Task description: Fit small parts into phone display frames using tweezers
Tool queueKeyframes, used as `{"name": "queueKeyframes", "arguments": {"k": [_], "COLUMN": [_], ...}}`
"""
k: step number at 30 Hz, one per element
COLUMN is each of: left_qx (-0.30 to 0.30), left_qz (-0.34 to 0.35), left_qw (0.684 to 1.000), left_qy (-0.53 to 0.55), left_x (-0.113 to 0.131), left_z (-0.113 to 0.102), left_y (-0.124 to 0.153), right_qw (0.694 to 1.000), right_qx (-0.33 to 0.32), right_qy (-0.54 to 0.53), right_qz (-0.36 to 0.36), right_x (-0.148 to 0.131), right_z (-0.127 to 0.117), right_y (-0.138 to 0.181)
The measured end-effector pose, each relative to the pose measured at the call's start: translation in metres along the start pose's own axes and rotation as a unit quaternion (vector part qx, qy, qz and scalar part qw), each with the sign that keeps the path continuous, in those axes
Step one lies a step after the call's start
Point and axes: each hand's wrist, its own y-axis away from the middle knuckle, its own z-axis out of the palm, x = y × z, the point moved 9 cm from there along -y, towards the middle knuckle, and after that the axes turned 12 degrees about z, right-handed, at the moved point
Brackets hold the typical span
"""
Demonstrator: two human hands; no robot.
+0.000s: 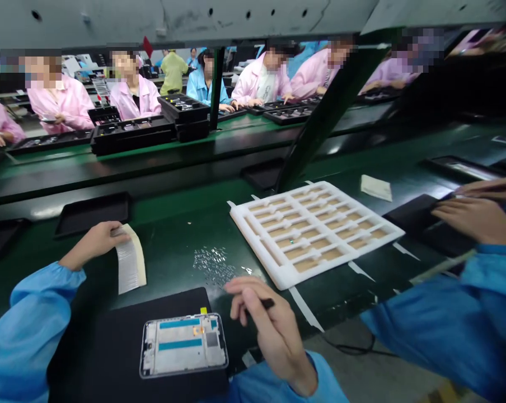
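The open phone (183, 345) lay flat on a black mat (93, 347), its pale inner side up, with two blue strips across it and a yellow tab (203, 310) at its far edge. Behind the phone and to its left, the left hand (95, 243) had its thumb and fingers pinched together on the top of a curved sheet (131, 260), which hung down with its ridged, whitish face showing. Just right of the phone, the right hand (273, 324) was curled, thumb and fingers closed around a dark stick (267, 303); most of the stick was hidden. That hand's fingertips were near a scatter of small shiny bits (214, 264) behind the phone; whether they touched any, I could not tell. Farther behind the phone and to its right was a white slotted tray (343, 260), with a folded cloth (376, 188) beyond it. Well to the phone's right, a co-worker's hands (473, 218) were over something dark. A shallow black tray (92, 214) sat behind the phone to the left, and far beyond the phone, people in pink coats (60, 103) were at another bench.
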Motion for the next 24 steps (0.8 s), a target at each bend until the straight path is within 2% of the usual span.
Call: {"name": "queueKeyframes", "arguments": {"k": [3, 5, 9, 12, 15, 17, 20, 22, 24], "left_qx": [0.055, 0.086, 0.105, 0.123, 0.153, 0.175, 0.189, 0.168, 0.128], "left_qz": [0.002, 0.006, 0.024, 0.040, 0.061, 0.086, 0.110, 0.115, 0.125], "left_qw": [0.997, 0.992, 0.979, 0.967, 0.968, 0.971, 0.973, 0.978, 0.984], "left_qy": [0.063, 0.096, 0.174, 0.219, 0.187, 0.141, 0.076, 0.042, 0.014], "left_x": [0.017, 0.033, 0.067, 0.078, 0.068, 0.055, 0.029, 0.019, 0.022], "left_z": [-0.021, -0.028, -0.024, -0.020, -0.019, -0.018, -0.011, -0.001, 0.012], "left_y": [0.025, 0.048, 0.091, 0.108, 0.113, 0.113, 0.114, 0.117, 0.122], "right_qw": [0.994, 0.987, 0.976, 0.967, 0.952, 0.936, 0.878, 0.834, 0.815], "right_qx": [-0.067, -0.091, -0.090, -0.119, -0.175, -0.168, -0.169, -0.210, -0.244], "right_qy": [0.077, 0.122, 0.200, 0.224, 0.242, 0.295, 0.424, 0.483, 0.499], "right_qz": [-0.040, -0.045, -0.005, -0.022, -0.066, -0.090, -0.144, -0.166, -0.166], "right_x": [-0.016, -0.015, 0.001, 0.003, 0.000, -0.001, 0.002, 0.010, 0.019], "right_z": [0.038, 0.061, 0.091, 0.111, 0.131, 0.138, 0.153, 0.166, 0.174], "right_y": [-0.014, -0.024, -0.050, -0.068, -0.078, -0.081, -0.076, -0.070, -0.067]}}
